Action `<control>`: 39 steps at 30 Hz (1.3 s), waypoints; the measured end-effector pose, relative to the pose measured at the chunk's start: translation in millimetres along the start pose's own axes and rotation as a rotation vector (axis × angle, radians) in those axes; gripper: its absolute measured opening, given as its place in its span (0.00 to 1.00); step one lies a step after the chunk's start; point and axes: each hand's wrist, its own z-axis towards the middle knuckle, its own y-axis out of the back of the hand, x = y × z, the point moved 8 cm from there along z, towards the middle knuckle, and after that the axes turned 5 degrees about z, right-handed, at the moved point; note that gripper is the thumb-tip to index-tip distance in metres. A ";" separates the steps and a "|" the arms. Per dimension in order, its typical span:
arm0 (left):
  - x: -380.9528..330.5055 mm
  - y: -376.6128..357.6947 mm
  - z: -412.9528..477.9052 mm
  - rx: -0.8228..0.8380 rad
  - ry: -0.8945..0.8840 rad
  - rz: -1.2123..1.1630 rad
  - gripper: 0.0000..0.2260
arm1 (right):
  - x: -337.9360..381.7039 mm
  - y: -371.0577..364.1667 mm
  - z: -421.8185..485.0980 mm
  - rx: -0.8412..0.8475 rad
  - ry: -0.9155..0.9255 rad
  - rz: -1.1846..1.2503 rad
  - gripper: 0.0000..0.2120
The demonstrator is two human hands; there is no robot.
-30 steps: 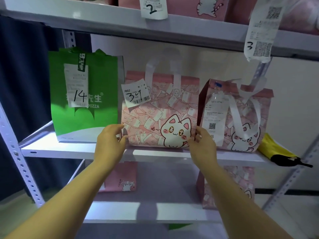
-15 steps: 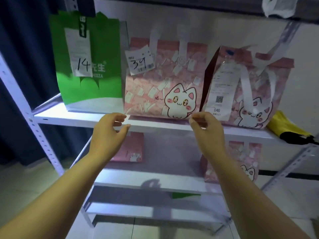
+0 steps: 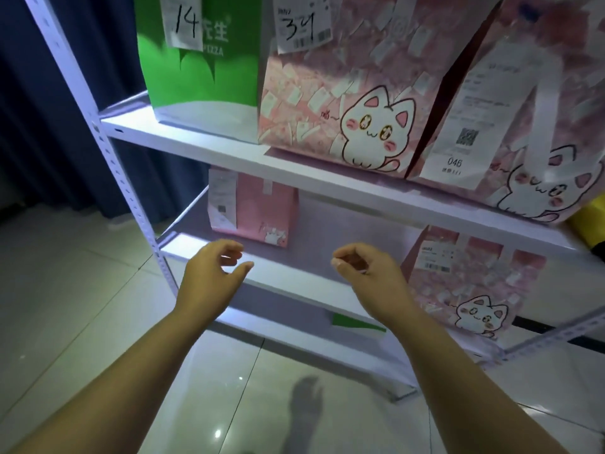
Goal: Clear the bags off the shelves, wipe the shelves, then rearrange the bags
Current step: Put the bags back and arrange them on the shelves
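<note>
1. The left hand [image 3: 212,273] hangs at centre frame, in front of the lower shelf [image 3: 294,283]. Its fingers are loosely curled and apart from the thumb, and it holds nothing.
2. The right hand [image 3: 370,276] hangs level with it, just right of centre. Its fingers are curled in close to the thumb, and nothing shows between them. It touches no bag.
3. On the upper shelf [image 3: 203,142], which crosses the frame from middle left down to the right edge, three bags stand in a row.
4. The green pizza bag [image 3: 229,73] is at upper left and carries a paper slip marked 14 [image 3: 186,24].
5. Just beside it, at top centre, is a pink cat bag [image 3: 360,93] with a slip marked 34 [image 3: 302,27]. A white cartoon cat is printed low on its front.
6. At upper right a second pink cat bag [image 3: 563,132] stands turned at an angle, with a long receipt marked 046 [image 3: 465,126] on its face.
7. Something yellow [image 3: 589,221] lies on the same shelf at the right edge, partly cut off.
8. On the lower shelf a small pink bag [image 3: 262,208] stands at the back, above the left hand, with a receipt on its left side.
9. A third pink cat bag [image 3: 474,290] stands on the lower shelf at right, just beyond the right hand.
10. A green object [image 3: 357,322] shows below the lower shelf, between the forearms.
11. The pale tiled floor [image 3: 65,306] fills the lower left, with a dark curtain [image 3: 39,109] behind the rack at left.
</note>
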 end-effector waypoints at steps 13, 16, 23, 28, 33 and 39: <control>43.5 -104.2 -8.6 0.063 0.010 -0.015 0.07 | -137.8 -15.4 3.9 -0.038 -0.038 0.006 0.06; 52.2 -148.6 -4.4 0.088 -0.046 -0.025 0.06 | -179.4 -12.6 8.6 -0.084 -0.039 -0.038 0.06; 65.2 -248.2 4.1 0.112 -0.228 -0.096 0.05 | -268.2 4.5 12.2 -0.205 0.037 -0.071 0.06; 52.1 -307.2 6.5 0.103 -0.387 -0.139 0.05 | -324.8 29.8 4.6 -0.331 0.063 0.002 0.05; 20.3 -351.2 -3.1 0.108 -0.532 -0.185 0.05 | -349.8 52.8 -15.2 -0.403 0.150 0.014 0.09; -25.7 -402.7 -19.5 0.167 -0.602 -0.252 0.07 | -352.6 104.2 -55.5 -0.655 0.258 -0.200 0.10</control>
